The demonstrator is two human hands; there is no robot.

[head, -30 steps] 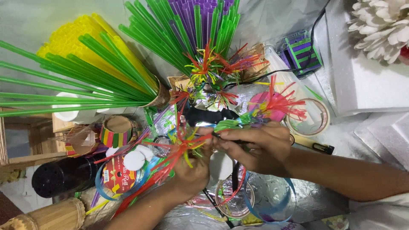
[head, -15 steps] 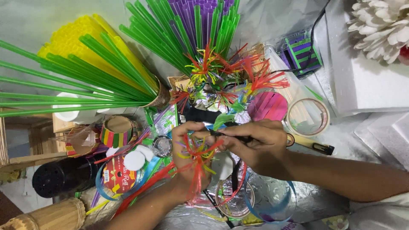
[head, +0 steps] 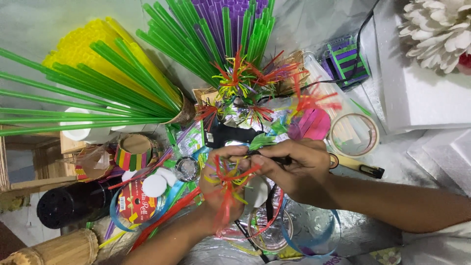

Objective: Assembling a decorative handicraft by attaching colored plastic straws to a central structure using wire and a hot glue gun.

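A foil-covered table (head: 343, 230) is carrying a tape roll (head: 354, 134) lying beyond the right hand (head: 294, 167) and a black cylinder (head: 73, 203) lying left of the left hand (head: 223, 189).

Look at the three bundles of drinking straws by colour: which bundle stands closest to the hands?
The purple straws, ringed by green ones, rising right above the left hand and right hand. The yellow straws and the long green straws lie farther left.

1. Bright, even light falls from above; colours look saturated.
2. Shadows are soft and short, darkest beneath the green straws (head: 88, 110).
3. Glare whitens the foam block (head: 422, 103) and glints off crinkled foil (head: 314, 228).
4. The red strands (head: 226, 189) smear with motion blur; straws bow slightly at the edges.
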